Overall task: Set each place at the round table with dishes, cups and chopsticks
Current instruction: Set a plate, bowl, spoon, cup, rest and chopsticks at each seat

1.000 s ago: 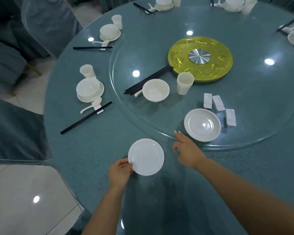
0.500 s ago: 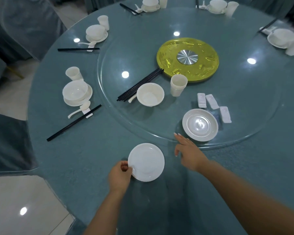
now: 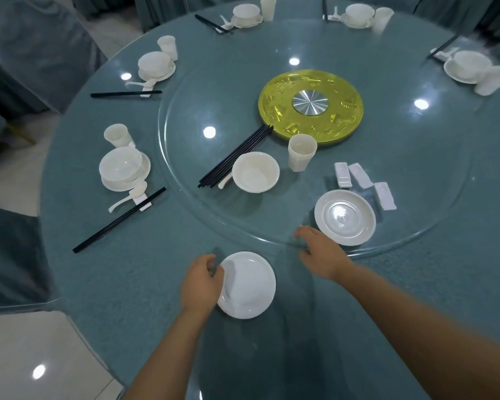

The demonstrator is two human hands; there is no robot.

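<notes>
A white plate (image 3: 247,285) lies flat on the teal table near my edge. My left hand (image 3: 200,281) holds its left rim with curled fingers. My right hand (image 3: 319,252) rests with its fingertips on the rim of the glass turntable (image 3: 416,157), just left of a stack of white plates (image 3: 344,217). On the turntable sit a white bowl (image 3: 255,172) with a spoon beside it, a bundle of black chopsticks (image 3: 235,156), stacked white cups (image 3: 300,152) and three white chopstick rests (image 3: 363,180).
A yellow disc with a metal hub (image 3: 310,106) marks the turntable's centre. Finished place settings ring the table: one at the left (image 3: 124,168), one further back left (image 3: 156,66), others along the far and right edges. Covered chairs (image 3: 35,50) stand on the left.
My left hand has drawn the plate a little closer to the table's near edge. My right hand stayed by the turntable rim. The view shifted slightly.
</notes>
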